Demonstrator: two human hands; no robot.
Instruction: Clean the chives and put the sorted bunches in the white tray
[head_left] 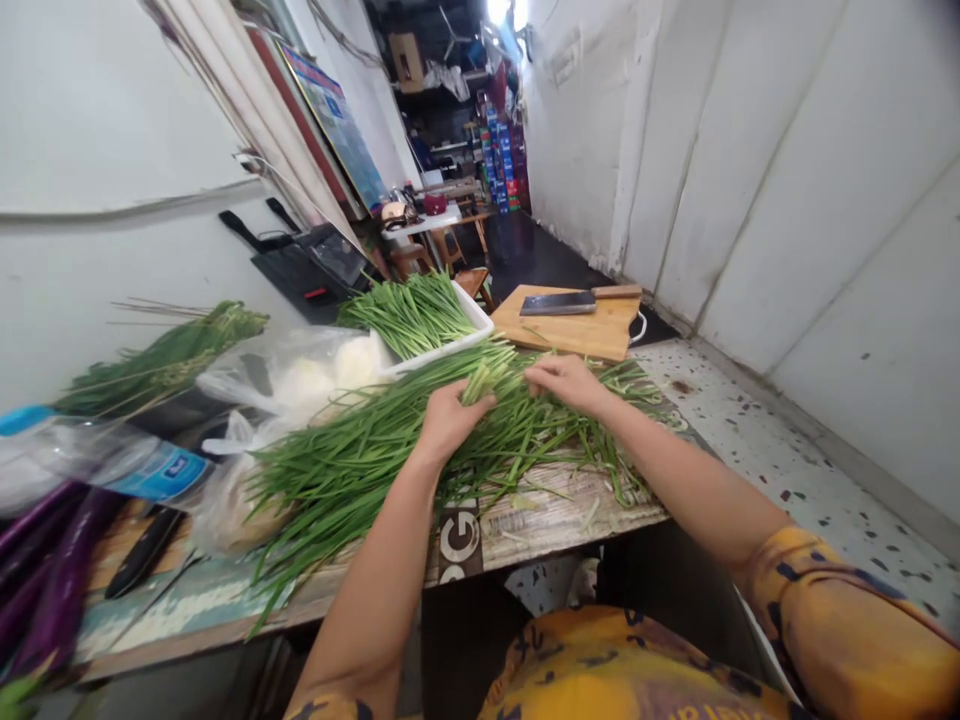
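My left hand [451, 415] is closed around a small bunch of pale-ended green stalks [486, 378]. To its right my right hand [564, 383] is held just above the pile, its fingers pinched together; whatever is between them is too small to make out. Beneath both hands a large heap of long green stalks [352, 450] spreads across the table [540, 525]. Behind the heap, more stalks [420, 315] lie lined up in a white tray [457, 343].
A cleaver [559, 303] rests on a wooden board [570, 333] at the back right. To the left are plastic bags [247, 500], a water bottle [127, 462], purple eggplants [64, 570], a black-handled knife [146, 550] and leafy greens [172, 350]. A white wall [810, 170] stands right.
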